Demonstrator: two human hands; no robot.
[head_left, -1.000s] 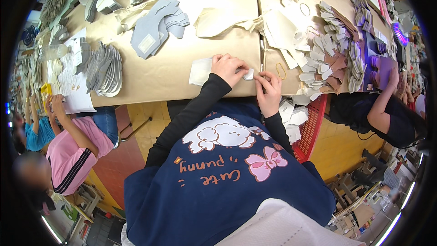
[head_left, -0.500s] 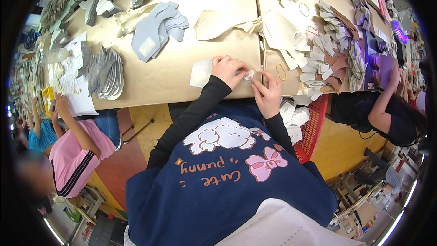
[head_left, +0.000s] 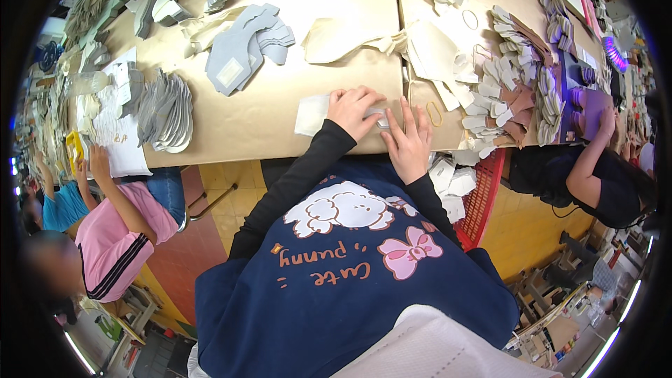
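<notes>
My left hand [head_left: 355, 110] lies flat at the near edge of the brown-covered table, fingers stretched out. On its left side a pale, squarish flat piece [head_left: 309, 115] shows, partly under the hand. By its fingertips peeks a small whitish-grey piece [head_left: 382, 118]. Whether these two belong to one piece I cannot tell, as the hand covers the space between. My right hand [head_left: 410, 141] rests with fingers spread, its index and thumb touching or close beside the small piece. A yellow rubber band [head_left: 435, 114] lies just right of the right fingertips.
Grey cut pieces [head_left: 241, 59] and cream pieces [head_left: 350, 42] lie farther back. Stacked grey pieces [head_left: 165, 112] stand left, layered pieces [head_left: 500, 98] right. Below the edge is a red basket [head_left: 484, 192]. Co-workers sit at both sides, one in a pink shirt [head_left: 122, 238].
Both hands have gone from pinching the small whitish piece to lying flatter, fingers stretched out. The right fingers have spread and reach a little farther forward.
</notes>
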